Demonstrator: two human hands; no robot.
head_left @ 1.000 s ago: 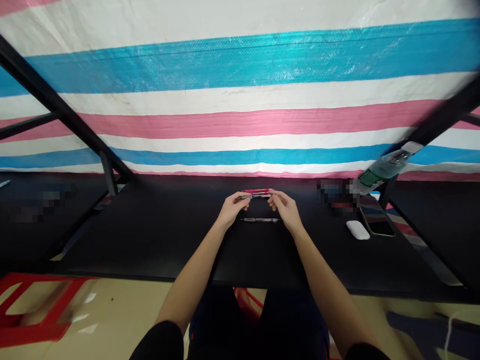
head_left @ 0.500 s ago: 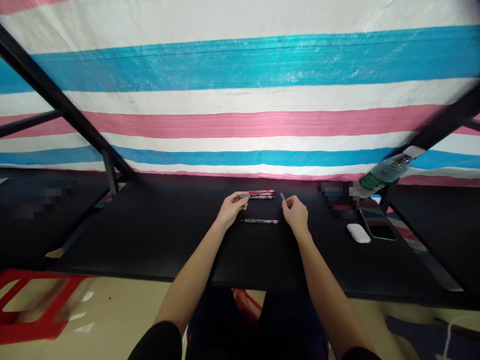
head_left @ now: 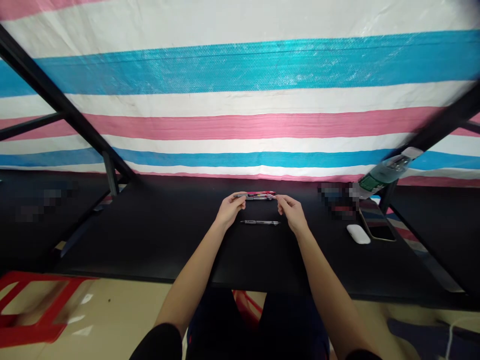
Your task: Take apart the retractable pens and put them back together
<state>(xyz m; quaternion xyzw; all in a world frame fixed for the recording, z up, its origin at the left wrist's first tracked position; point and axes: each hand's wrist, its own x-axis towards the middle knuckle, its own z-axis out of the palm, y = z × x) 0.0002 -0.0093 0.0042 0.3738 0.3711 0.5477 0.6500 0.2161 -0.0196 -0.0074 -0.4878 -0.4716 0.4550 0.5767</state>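
Note:
Near the middle of the black table (head_left: 150,230), my left hand (head_left: 230,209) pinches the left end of a grey and clear pen (head_left: 257,198). A red pen (head_left: 262,193) lies just behind it, close alongside. My right hand (head_left: 291,211) is closed with its fingertips at the right end of these pens, on a small clear piece too small to make out well. Nearer to me, between my forearms, a single grey and clear pen (head_left: 259,222) lies crosswise on the table, touched by neither hand.
To the right are a white earphone case (head_left: 358,234), a phone (head_left: 377,220) and a tilted plastic bottle (head_left: 386,174), with blurred items beside them. Black metal bars (head_left: 63,107) slope at both sides. A striped sheet (head_left: 240,127) hangs behind. A red stool (head_left: 45,317) stands lower left.
My right hand has moved left, bringing the small clear piece to the right end of the pens. My left hand has barely moved.

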